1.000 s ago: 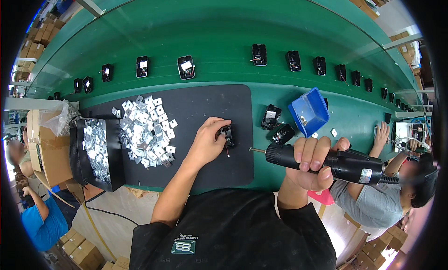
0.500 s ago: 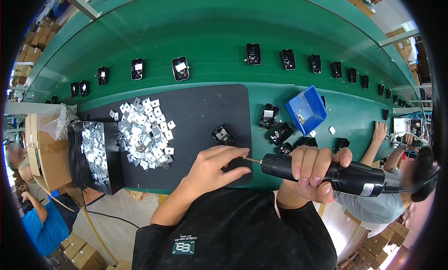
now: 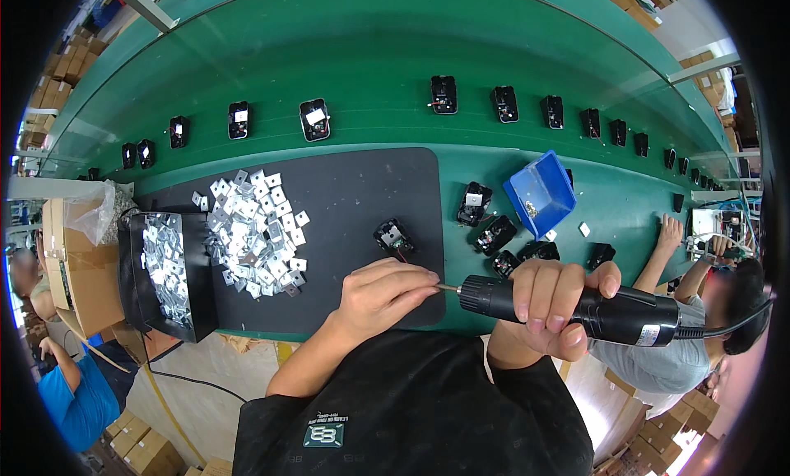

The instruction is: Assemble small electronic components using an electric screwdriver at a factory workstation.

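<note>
Across the front of the bench my right hand (image 3: 550, 303) grips a black electric screwdriver (image 3: 629, 314), its bit pointing left. My left hand (image 3: 387, 291) is closed, with thumb and fingertips pinched at the end of the bit (image 3: 447, 287). Whether a small screw is between those fingertips is hidden. Just beyond my left hand, an open black housing (image 3: 395, 236) with a circuit board and red wire lies on the black mat (image 3: 354, 188). A blue bin (image 3: 550, 198) holding small screws stands farther right.
Left on the mat lies a heap of silvery square plates (image 3: 257, 233), beside a black box (image 3: 202, 287) of more plates. Several black housings (image 3: 494, 235) lie near the bin. More housings (image 3: 314, 120) line the green belt (image 3: 378, 122). A co-worker's hand (image 3: 671, 232) rests at right.
The fingers of my left hand have closed together around the end of the bit. The housings on the belt have shifted slightly left. The screwdriver has barely moved.
</note>
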The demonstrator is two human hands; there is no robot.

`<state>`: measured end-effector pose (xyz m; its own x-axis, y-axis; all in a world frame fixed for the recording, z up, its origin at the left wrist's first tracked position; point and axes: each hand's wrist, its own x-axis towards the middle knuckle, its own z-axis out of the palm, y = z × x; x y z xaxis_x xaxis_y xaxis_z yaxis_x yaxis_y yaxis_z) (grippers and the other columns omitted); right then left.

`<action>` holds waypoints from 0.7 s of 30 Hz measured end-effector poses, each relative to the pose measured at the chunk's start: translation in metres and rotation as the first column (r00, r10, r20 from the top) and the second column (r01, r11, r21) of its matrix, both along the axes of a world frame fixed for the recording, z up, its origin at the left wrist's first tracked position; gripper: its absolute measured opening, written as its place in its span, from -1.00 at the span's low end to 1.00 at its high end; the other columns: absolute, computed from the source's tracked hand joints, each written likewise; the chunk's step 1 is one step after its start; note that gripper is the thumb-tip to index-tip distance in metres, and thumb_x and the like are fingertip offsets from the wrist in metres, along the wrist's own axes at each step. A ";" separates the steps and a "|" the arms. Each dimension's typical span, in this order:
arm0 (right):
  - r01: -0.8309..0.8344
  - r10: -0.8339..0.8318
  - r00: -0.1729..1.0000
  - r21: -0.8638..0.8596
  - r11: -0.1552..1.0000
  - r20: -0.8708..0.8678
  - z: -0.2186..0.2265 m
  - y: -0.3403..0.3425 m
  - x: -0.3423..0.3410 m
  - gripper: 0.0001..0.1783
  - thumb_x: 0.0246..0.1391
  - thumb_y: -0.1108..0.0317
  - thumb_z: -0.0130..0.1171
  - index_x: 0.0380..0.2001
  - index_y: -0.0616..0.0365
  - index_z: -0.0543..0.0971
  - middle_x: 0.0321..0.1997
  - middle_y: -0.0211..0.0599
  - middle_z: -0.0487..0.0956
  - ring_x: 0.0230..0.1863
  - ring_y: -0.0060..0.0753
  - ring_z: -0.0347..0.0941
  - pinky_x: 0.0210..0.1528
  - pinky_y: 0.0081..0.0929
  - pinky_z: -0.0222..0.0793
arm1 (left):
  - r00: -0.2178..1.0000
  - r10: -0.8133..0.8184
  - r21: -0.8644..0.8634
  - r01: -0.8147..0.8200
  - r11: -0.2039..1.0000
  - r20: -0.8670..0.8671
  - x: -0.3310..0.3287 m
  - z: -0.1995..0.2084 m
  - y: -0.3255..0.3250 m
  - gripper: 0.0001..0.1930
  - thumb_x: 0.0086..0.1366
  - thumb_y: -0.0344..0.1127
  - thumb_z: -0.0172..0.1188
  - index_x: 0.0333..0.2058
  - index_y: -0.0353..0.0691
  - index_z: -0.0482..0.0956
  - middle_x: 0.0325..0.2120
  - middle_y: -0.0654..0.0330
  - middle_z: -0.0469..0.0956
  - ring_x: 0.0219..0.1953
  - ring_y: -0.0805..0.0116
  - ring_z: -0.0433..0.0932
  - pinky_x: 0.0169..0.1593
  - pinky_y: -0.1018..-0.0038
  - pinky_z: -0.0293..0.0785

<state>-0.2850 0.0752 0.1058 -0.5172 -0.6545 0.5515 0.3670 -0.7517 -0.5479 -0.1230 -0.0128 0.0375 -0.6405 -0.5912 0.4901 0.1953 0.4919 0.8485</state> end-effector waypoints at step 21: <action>0.103 -0.097 0.994 0.180 0.978 -0.041 -0.065 -0.040 0.025 -0.59 -0.04 0.52 0.15 -0.20 0.02 0.18 -0.58 -0.42 0.35 -0.61 -0.50 0.31 -0.45 -0.45 0.33 | 0.773 0.276 -0.304 -0.113 0.946 0.572 0.022 -0.066 -0.014 -0.06 -0.32 -0.12 0.47 0.11 -0.25 0.25 0.01 0.10 0.38 0.07 0.16 0.33 0.08 0.23 0.09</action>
<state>-0.2599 0.0349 0.0404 -0.5690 -0.6909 0.4460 0.2750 -0.6709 -0.6886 -0.1014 -0.0270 -0.0284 -0.7342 -0.6527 0.1867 -0.4349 0.6634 0.6089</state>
